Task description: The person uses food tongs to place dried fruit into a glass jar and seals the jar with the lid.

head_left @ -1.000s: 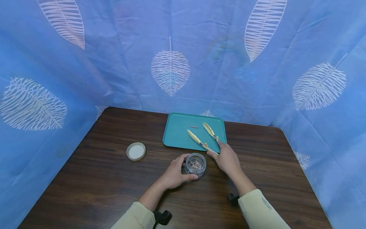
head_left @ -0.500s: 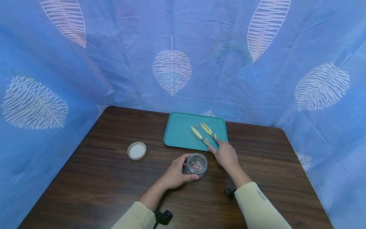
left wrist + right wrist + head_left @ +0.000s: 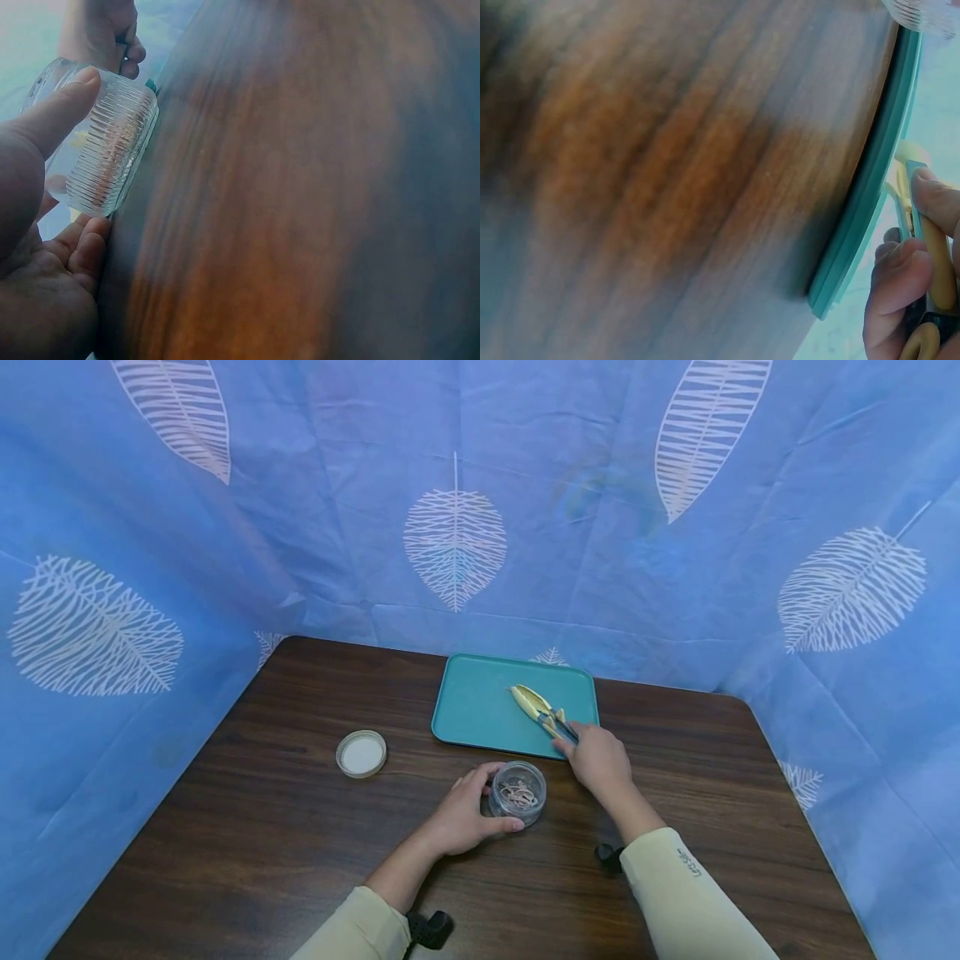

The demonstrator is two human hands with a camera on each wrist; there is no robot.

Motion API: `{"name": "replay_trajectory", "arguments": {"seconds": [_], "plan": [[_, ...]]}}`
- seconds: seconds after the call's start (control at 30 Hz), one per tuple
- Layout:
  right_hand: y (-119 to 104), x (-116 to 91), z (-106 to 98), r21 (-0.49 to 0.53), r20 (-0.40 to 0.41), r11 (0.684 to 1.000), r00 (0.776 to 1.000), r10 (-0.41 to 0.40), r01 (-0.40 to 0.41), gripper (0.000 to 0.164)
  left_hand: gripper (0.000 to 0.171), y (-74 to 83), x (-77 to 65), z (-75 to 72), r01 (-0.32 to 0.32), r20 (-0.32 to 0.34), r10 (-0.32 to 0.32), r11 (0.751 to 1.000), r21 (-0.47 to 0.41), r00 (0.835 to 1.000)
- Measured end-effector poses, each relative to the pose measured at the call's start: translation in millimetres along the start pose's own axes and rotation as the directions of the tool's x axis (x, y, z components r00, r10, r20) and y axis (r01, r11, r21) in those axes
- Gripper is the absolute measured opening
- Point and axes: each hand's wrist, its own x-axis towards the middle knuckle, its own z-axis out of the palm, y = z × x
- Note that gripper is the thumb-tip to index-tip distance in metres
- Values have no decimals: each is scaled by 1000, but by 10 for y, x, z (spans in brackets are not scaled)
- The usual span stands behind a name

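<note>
My left hand (image 3: 467, 814) grips the side of a clear ribbed glass jar (image 3: 112, 142), thumb on the near side and fingers behind. The jar stands without a lid on the table and has several thin pinkish-brown strips (image 3: 519, 794) inside. In my right hand (image 3: 600, 762) is a pair of tongs (image 3: 542, 710) with pale yellow tips and metal arms, squeezed so that the tips come together over the teal tray (image 3: 472, 693). Thumb and fingers press the yellow handle (image 3: 939, 270) of the tongs in the right wrist view. Whatever lies between the tips is mostly hidden.
A round lid (image 3: 362, 754) with a white inside lies to the left of the jar. The dark wooden table (image 3: 285, 827) ends at the back against a blue curtain (image 3: 337, 527) with white leaf prints, which also hangs at both sides.
The tongs' tips moved from spread apart to pressed together over the tray, around where the thin strip lay. My left hand keeps its hold on the jar.
</note>
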Motion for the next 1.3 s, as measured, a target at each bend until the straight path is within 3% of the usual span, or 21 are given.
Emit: {"name": "replay_trajectory", "arguments": {"seconds": [0.77, 1.3], "plan": [[100, -209, 41, 47, -43, 999, 999, 2, 0, 61, 91, 5, -7, 27, 12, 3, -12, 1000, 24, 1000], [124, -665, -11, 112, -77, 994, 997, 5, 4, 61, 91, 19, -4, 18, 13, -3, -13, 1000, 21, 1000]]}}
